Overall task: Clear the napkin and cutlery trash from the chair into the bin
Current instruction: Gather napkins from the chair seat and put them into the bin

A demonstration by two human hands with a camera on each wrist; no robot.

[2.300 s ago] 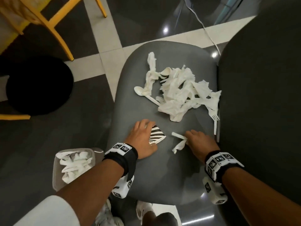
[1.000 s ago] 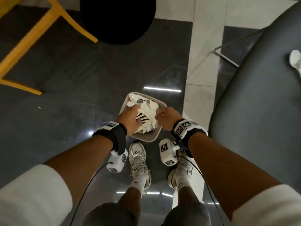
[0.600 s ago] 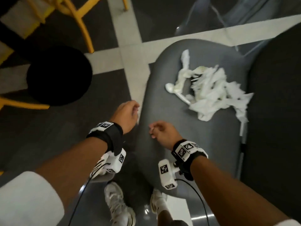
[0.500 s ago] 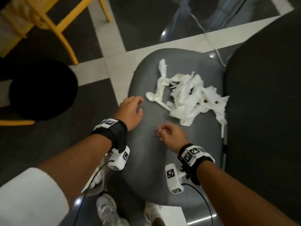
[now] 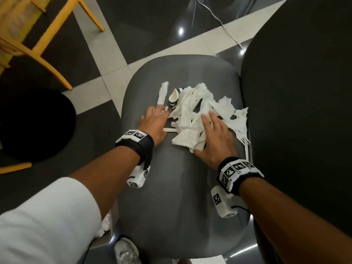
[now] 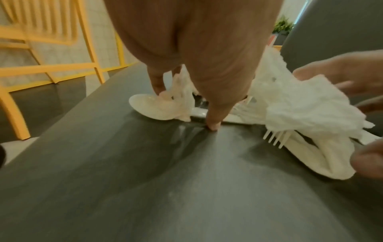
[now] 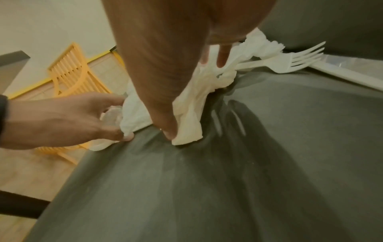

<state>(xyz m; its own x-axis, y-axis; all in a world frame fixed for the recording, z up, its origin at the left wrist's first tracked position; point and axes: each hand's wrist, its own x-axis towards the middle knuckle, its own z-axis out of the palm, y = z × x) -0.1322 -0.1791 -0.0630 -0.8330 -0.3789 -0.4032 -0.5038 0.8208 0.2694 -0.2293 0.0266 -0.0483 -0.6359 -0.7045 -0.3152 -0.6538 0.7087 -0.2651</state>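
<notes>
While both hands work at the heap, the torn napkin pile [image 5: 198, 115] lies across the far half of the grey chair seat [image 5: 171, 187], with a white plastic spoon [image 6: 153, 107] at its left edge and a white plastic fork [image 7: 298, 60] at its right, against the chair back. The left hand [image 5: 155, 123] has its fingers curled down onto a twist of napkin over the spoon bowl, thumb tip planted on the seat by the handle; whether it has truly pinched anything is not clear. The right hand [image 5: 214, 139] lies spread on the paper, thumb tucked under a fold, not closed on it. The paper looks weightless, soft and likely to shed scraps, so it is best bunched inward and scooped from underneath. The cutlery looks stiff, light and slippery on the smooth seat; pinching the handles, or trapping them inside the bunched paper, seems safest.
</notes>
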